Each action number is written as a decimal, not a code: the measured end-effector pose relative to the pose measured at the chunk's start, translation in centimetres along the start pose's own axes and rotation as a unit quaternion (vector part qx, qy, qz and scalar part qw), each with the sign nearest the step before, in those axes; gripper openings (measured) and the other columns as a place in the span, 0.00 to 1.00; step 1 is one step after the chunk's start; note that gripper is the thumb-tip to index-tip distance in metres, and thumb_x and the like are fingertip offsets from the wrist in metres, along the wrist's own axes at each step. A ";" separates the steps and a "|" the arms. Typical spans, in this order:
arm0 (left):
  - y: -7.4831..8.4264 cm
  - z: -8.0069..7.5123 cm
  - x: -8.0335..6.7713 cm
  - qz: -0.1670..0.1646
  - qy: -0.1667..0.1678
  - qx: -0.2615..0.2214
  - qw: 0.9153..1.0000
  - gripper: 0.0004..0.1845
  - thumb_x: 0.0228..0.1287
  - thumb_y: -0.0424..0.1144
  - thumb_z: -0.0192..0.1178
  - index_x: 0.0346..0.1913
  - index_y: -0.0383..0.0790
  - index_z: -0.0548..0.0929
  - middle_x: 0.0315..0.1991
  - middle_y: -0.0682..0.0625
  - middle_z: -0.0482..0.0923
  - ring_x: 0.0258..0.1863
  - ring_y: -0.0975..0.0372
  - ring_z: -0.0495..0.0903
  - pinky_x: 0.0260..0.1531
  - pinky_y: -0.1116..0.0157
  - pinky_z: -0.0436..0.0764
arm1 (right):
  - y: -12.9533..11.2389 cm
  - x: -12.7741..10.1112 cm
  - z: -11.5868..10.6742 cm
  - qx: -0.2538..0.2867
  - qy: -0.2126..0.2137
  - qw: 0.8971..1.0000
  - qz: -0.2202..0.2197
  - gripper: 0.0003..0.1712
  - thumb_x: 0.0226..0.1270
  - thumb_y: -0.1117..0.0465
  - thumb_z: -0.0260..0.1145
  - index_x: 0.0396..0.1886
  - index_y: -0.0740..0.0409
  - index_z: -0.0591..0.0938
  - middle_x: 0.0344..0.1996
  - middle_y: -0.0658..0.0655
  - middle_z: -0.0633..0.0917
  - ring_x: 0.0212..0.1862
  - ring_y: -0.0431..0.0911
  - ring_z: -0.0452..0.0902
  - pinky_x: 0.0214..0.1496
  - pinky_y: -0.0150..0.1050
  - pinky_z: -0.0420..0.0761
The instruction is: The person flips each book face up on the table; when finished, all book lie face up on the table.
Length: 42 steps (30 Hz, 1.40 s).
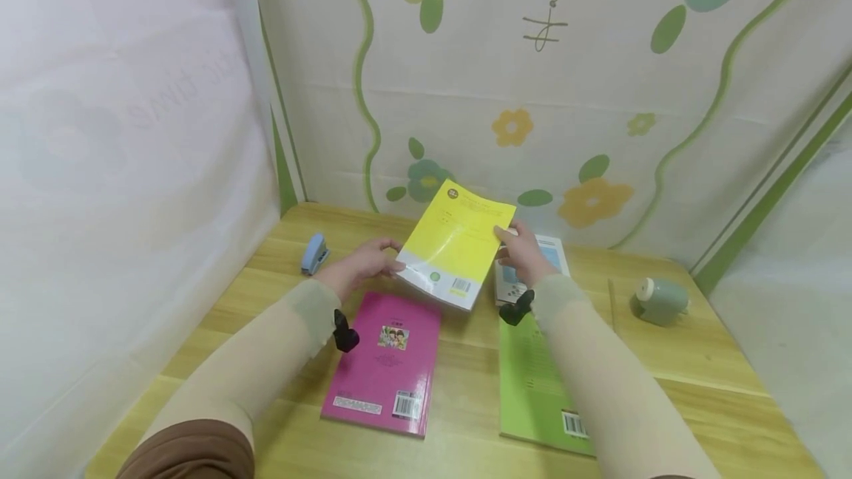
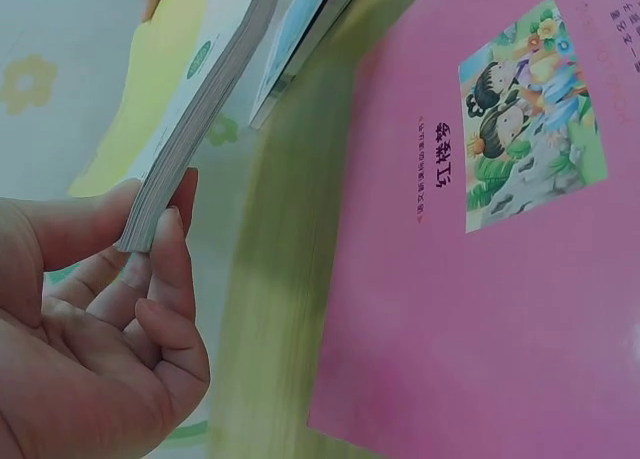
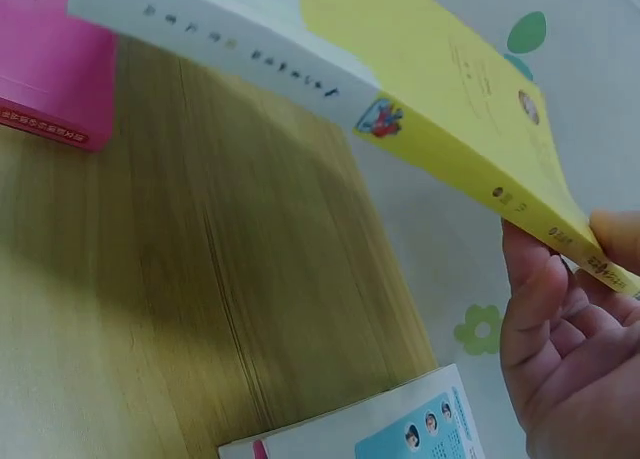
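Observation:
A yellow and white paperback book (image 1: 459,239) is held up over the back of the table, tilted, its barcode side facing up. My left hand (image 1: 368,261) pinches its lower left corner; in the left wrist view the thumb lies on top of the page edges and fingers sit beneath. My right hand (image 1: 524,251) grips the upper right part, and the right wrist view shows thumb and fingers at the end of the yellow spine (image 3: 480,184). Under and in front of the left hand lies a pink book (image 1: 386,361). A white and blue book (image 1: 554,253) is partly hidden behind the right hand.
A green book (image 1: 532,390) lies under the right forearm, which covers part of it. At the back left stands a blue stapler (image 1: 314,253). A grey-green cylindrical object (image 1: 662,300) with a white end lies at the right. Floral cloth (image 1: 452,80) hangs behind the wooden table (image 1: 466,390).

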<state>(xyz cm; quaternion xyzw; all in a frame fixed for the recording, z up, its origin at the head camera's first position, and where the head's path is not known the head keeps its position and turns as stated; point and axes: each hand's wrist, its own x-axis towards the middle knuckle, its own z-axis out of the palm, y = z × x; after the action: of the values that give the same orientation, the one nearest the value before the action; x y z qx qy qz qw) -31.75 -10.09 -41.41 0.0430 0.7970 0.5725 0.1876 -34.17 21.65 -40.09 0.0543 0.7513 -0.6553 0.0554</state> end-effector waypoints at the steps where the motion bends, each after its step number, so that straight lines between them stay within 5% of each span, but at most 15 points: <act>1: 0.0 0.0 0.0 0.001 0.001 0.003 1.000 0.24 0.61 0.33 0.66 0.60 0.38 0.75 0.39 0.43 0.79 0.37 0.52 0.80 0.55 0.46 0.74 | -0.1 0.0 0.0 -0.003 0.002 1.000 0.000 0.26 0.77 0.51 0.56 0.68 0.54 0.65 0.45 0.59 0.78 0.30 0.45 0.78 0.35 0.35 0.81; 9: -0.1 0.2 0.0 0.019 0.024 0.014 0.999 0.27 0.61 0.34 0.67 0.63 0.33 0.73 0.52 0.37 0.77 0.43 0.50 0.82 0.59 0.46 0.72 | -0.9 -0.4 0.1 0.004 0.013 1.000 -0.015 0.27 0.76 0.52 0.58 0.68 0.57 0.65 0.45 0.61 0.77 0.28 0.45 0.77 0.36 0.37 0.83; 16: -0.4 0.7 0.3 0.053 0.082 0.007 0.995 0.16 0.63 0.36 0.67 0.50 0.35 0.77 0.40 0.41 0.83 0.40 0.53 0.83 0.50 0.46 0.75 | -2.0 -0.8 0.2 0.052 0.027 0.998 -0.017 0.28 0.76 0.54 0.58 0.70 0.56 0.64 0.45 0.61 0.78 0.26 0.43 0.76 0.31 0.33 0.82; 20: -0.7 0.8 0.6 0.061 0.096 0.002 0.993 0.12 0.68 0.38 0.63 0.49 0.36 0.81 0.45 0.42 0.81 0.45 0.51 0.81 0.52 0.46 0.76 | -2.5 -1.1 0.3 0.066 0.041 0.997 -0.016 0.29 0.76 0.55 0.58 0.71 0.57 0.63 0.42 0.61 0.80 0.26 0.44 0.77 0.31 0.33 0.83; 26: -0.5 1.3 0.8 0.059 0.093 -0.025 0.994 0.18 0.62 0.24 0.51 0.55 0.31 0.80 0.55 0.37 0.77 0.53 0.46 0.75 0.58 0.47 0.73 | -3.1 -1.4 0.6 0.094 0.065 0.993 -0.006 0.29 0.75 0.55 0.60 0.70 0.57 0.63 0.38 0.58 0.78 0.27 0.43 0.76 0.34 0.34 0.84; 35: -1.1 2.3 1.7 0.091 0.092 0.077 0.989 0.30 0.52 0.21 0.61 0.62 0.30 0.69 0.58 0.35 0.72 0.58 0.45 0.72 0.61 0.53 0.73 | -3.9 -2.0 1.4 0.140 0.080 0.987 0.007 0.28 0.75 0.56 0.60 0.68 0.57 0.62 0.43 0.59 0.79 0.29 0.44 0.79 0.36 0.34 0.85; 42: -0.7 3.3 1.4 0.121 0.149 0.163 0.968 0.29 0.48 0.25 0.69 0.56 0.33 0.72 0.56 0.37 0.73 0.56 0.45 0.73 0.60 0.52 0.74 | -4.3 -2.1 1.7 0.168 0.081 0.982 0.009 0.26 0.75 0.57 0.60 0.67 0.57 0.64 0.46 0.58 0.78 0.32 0.44 0.77 0.35 0.31 0.83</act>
<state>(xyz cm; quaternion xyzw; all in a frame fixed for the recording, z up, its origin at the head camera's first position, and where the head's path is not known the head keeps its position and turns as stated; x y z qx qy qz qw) -31.83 -6.99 -43.29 0.0830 0.8873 0.4534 -0.0138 -32.69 19.37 -35.78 0.1229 0.6318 -0.7653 -0.0100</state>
